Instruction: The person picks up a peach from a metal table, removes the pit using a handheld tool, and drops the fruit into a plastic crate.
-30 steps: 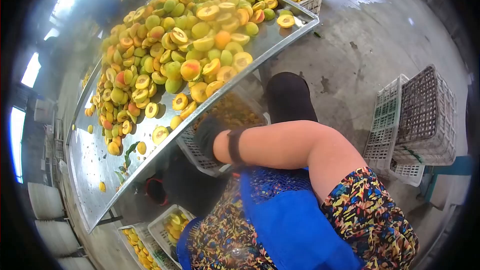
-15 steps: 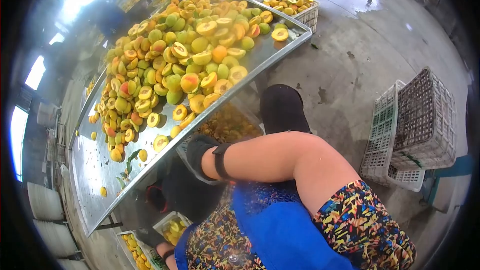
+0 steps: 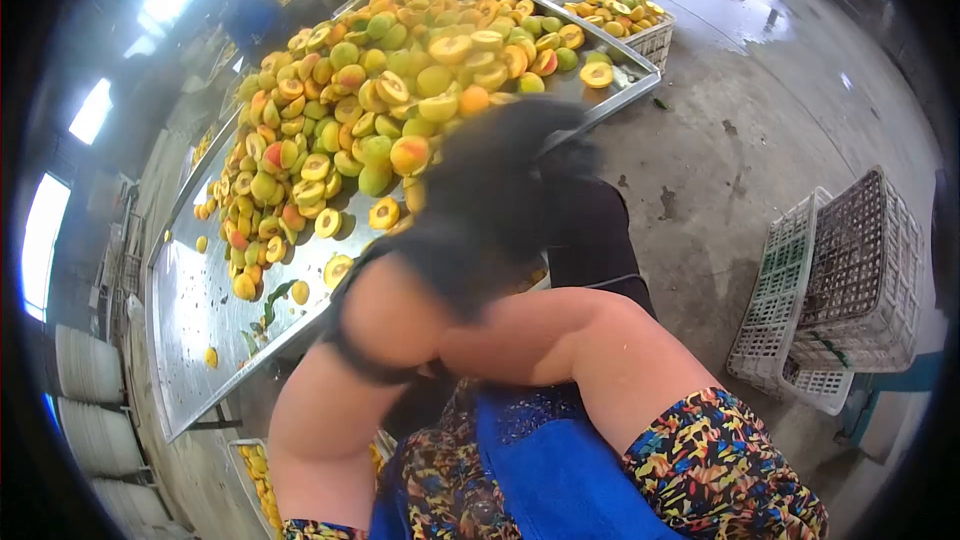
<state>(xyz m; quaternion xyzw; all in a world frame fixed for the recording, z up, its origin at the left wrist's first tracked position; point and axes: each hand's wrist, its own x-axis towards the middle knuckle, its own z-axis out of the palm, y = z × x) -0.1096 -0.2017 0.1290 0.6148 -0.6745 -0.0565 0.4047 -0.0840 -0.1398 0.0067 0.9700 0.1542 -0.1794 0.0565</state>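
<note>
My left hand (image 3: 500, 180), in a dark glove, is badly blurred in front of the lower right side of the fruit heap (image 3: 340, 110). Its fingers and anything in them cannot be made out. My right forearm reaches leftward and passes behind my left wrist. Only a dark, blurred part of my right hand (image 3: 422, 405) seems to show below that wrist, its fingers hidden. Halved yellow, green and reddish fruit, some with pits showing, lies piled on the tilted-looking metal table (image 3: 185, 340).
A crate of fruit (image 3: 650, 40) stands beyond the table's right corner. Stacked, grimy plastic crates (image 3: 850, 270) are at the right on the wet concrete floor. White stacked containers (image 3: 95, 435) line the left side. Another fruit crate (image 3: 240, 460) is low at the left.
My left hand has risen from the lower left across the front of the table edge, now covering my right wrist area. The view has shifted, so the table appears slightly farther right.
</note>
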